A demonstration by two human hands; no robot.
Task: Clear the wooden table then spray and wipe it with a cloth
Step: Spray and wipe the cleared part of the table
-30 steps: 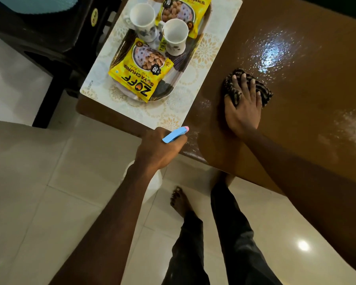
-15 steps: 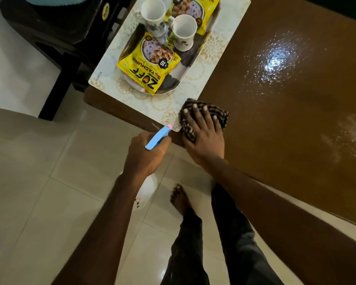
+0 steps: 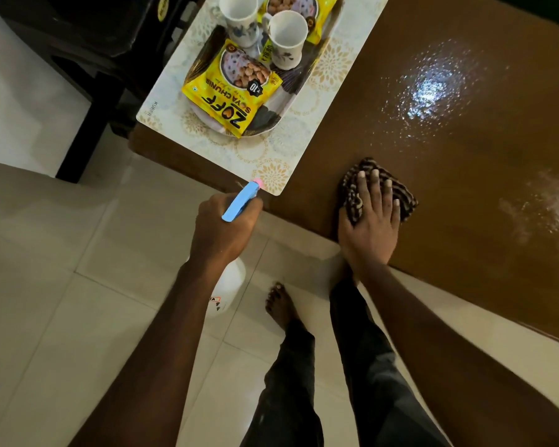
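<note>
Head view: the right hand point(image 3: 368, 221) lies flat with its fingers spread over the striped cloth point(image 3: 405, 201), pressing it onto the brown tabletop point(image 3: 449, 175) at the near edge. The left hand point(image 3: 223, 227) is curled round the neck of the spray bottle point(image 3: 239, 201). The bottle's white body hangs below the hand over the floor point(image 3: 46, 285), and its pink nozzle points toward the near corner of the placemat point(image 3: 271, 169).

On that placemat, at the far left of the tabletop, sits a tray point(image 3: 267, 119) with two cups point(image 3: 286, 37) and yellow snack packets point(image 3: 236, 95), so this end is not yet cleared.

The main risk is a squeeze of the trigger from here, which would likely wet the placemat and packets rather than bare wood. A wide sweep of the cloth to the left could catch the mat's corner, which sits right at the table's edge, and jolt the cups.

Beaded wet patches point(image 3: 430, 85) shine far right. If they are skipped, they would probably dry as streaks. Any drips off the near edge would land by the bare foot point(image 3: 279, 304) on smooth tile, a slipping hazard.
</note>
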